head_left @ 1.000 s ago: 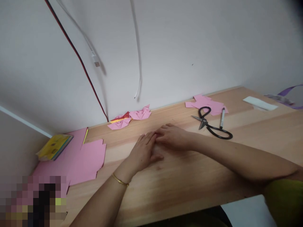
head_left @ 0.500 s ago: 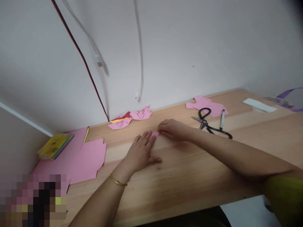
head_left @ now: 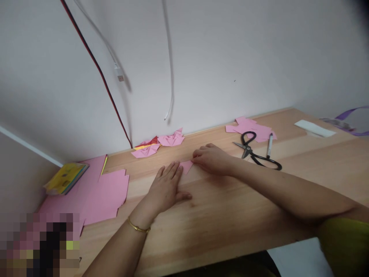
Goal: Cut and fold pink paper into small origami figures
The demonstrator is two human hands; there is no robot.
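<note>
A small piece of folded pink paper [head_left: 186,166] lies on the wooden table between my hands, partly covered by them. My left hand [head_left: 166,187] rests flat with its fingers outstretched, the fingertips at the paper's left edge. At the paper's right corner, my right hand [head_left: 211,158] is closed, its thumb and fingers pinching the tip. Behind them, near the wall, sit folded pink paper shapes [head_left: 171,139], one with red and yellow paper beside it.
Black-handled scissors [head_left: 248,148] lie open to the right, beside a marker [head_left: 270,146] and pink paper pieces [head_left: 250,127]. Large pink sheets [head_left: 106,196] and a yellow pack [head_left: 65,178] are at left. A white strip [head_left: 314,128] lies far right. Cables [head_left: 170,57] hang along the wall.
My left hand has slid a little to the left, uncovering more of the pink paper. My right hand stays at the paper's right corner.
</note>
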